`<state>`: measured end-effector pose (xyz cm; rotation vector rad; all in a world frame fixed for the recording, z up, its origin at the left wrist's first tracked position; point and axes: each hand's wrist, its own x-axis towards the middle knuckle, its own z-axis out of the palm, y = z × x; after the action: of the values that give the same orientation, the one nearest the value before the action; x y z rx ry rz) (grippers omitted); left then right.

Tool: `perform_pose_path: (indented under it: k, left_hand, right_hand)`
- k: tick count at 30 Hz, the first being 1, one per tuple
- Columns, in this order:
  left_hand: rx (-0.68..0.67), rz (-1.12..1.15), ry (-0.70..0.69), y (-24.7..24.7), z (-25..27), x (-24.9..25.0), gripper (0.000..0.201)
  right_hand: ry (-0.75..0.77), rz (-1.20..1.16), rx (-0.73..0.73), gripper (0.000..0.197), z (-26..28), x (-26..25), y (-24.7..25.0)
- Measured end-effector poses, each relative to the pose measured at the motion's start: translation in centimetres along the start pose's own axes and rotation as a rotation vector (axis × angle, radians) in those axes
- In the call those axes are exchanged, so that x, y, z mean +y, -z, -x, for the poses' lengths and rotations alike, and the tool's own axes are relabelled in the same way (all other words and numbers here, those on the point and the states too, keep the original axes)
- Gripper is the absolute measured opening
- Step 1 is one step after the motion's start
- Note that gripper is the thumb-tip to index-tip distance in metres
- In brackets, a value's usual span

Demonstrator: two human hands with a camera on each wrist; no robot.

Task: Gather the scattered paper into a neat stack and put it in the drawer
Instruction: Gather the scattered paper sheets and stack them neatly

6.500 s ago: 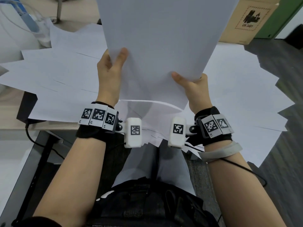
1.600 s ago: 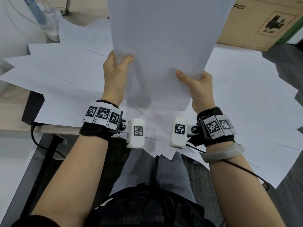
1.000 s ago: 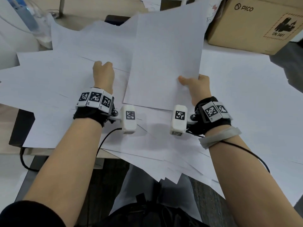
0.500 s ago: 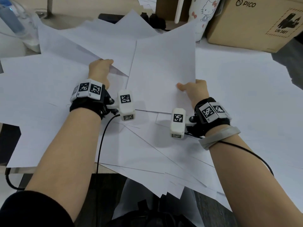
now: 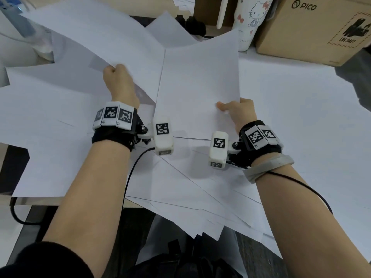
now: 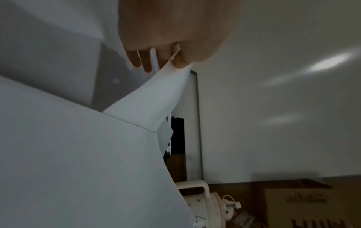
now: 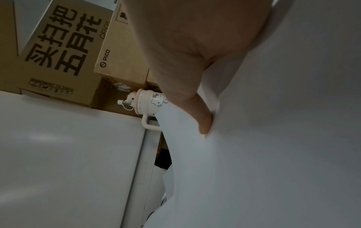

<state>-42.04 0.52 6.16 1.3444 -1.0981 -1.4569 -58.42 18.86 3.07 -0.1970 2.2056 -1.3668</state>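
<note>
White paper sheets [image 5: 301, 121] lie scattered all over the desk. My right hand [image 5: 239, 111] grips a gathered stack of sheets [image 5: 200, 87] by its near right corner, thumb on top; the right wrist view shows the thumb pressing the stack [image 7: 273, 154]. My left hand [image 5: 118, 77] pinches the near edge of a loose sheet [image 5: 96, 35] at the left and lifts it off the pile. In the left wrist view the fingertips [image 6: 177, 61] clamp that sheet's curled edge [image 6: 156, 95]. No drawer is in view.
A PICO cardboard box [image 5: 313, 27] stands at the back right, with a white cartoon-cat cup [image 5: 251, 21] beside it. Sheets overhang the desk's front edge [image 5: 200, 221] above my lap. A black cable [image 5: 130, 177] runs from my left wrist.
Both hands held the stack upright; then the left hand let go, the right lowered the stack towards the desk. The left hand reached left, took a loose sheet and is lifting it.
</note>
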Motion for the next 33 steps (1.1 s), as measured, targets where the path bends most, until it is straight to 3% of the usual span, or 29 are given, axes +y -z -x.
perform_pose_path:
  k: [4,10,18,25,33]
  left_hand:
    - [0.008,0.211,-0.134,0.4,1.7,1.4,0.017]
    - [-0.073,0.258,-0.295,1.5,3.7,4.1,0.012]
    - [-0.122,0.164,-0.243,4.2,5.0,2.3,0.013]
    - [-0.211,-0.07,-0.102,6.8,7.1,-0.4,0.05]
    - [-0.286,-0.192,-0.05,9.7,9.5,-2.5,0.055]
  right_hand:
    - [-0.004,0.0,0.004,0.036,0.2,-0.1,0.0]
    - [0.007,0.001,-0.004,0.033,1.3,-0.3,0.1]
    - [-0.025,0.073,-0.069,0.038,3.9,-0.7,1.4]
    - [-0.061,0.094,-0.077,0.04,6.5,0.2,2.8]
    - [-0.089,0.078,-0.084,0.044,8.7,2.3,4.4]
